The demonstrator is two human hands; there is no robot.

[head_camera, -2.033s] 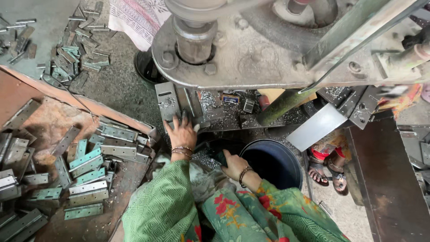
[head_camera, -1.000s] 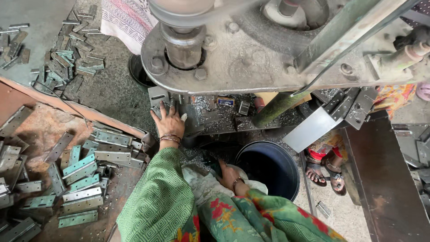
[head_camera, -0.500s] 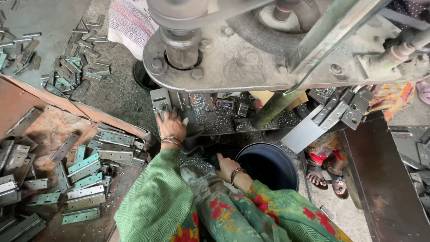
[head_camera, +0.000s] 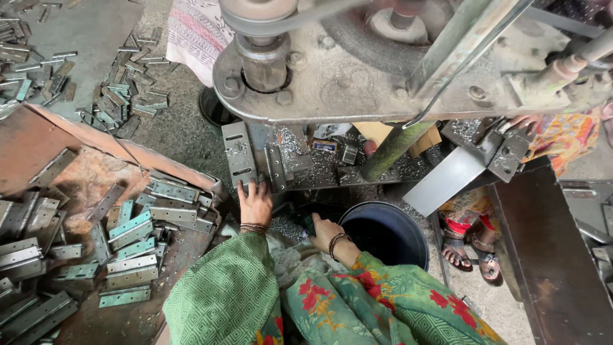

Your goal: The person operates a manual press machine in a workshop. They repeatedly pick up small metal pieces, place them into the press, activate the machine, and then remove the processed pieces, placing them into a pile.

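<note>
My left hand (head_camera: pixel 255 203) reaches forward with its fingers spread, the fingertips resting on the near end of a grey perforated metal plate (head_camera: pixel 238 152) on the press bed. My right hand (head_camera: pixel 324 231) sits lower, fingers curled over shiny metal scrap (head_camera: pixel 287 227) beside the rim of a dark round bucket (head_camera: pixel 408 220). Something small and dark shows at its fingertips, but I cannot tell whether it is held. Both arms wear green patterned sleeves and wrist bangles.
The heavy press machine (head_camera: pixel 357 76) overhangs the bed. A heap of grey and green hinge plates (head_camera: pixel 128 236) lies on a rusty board at left, with more plates (head_camera: pixel 121 96) on the floor beyond. Another person's sandalled feet (head_camera: pixel 472 252) stand at right.
My right hand has come up from my lap towards the bucket's rim. My left hand stays at the near end of the plate; the view has shifted slightly.
</note>
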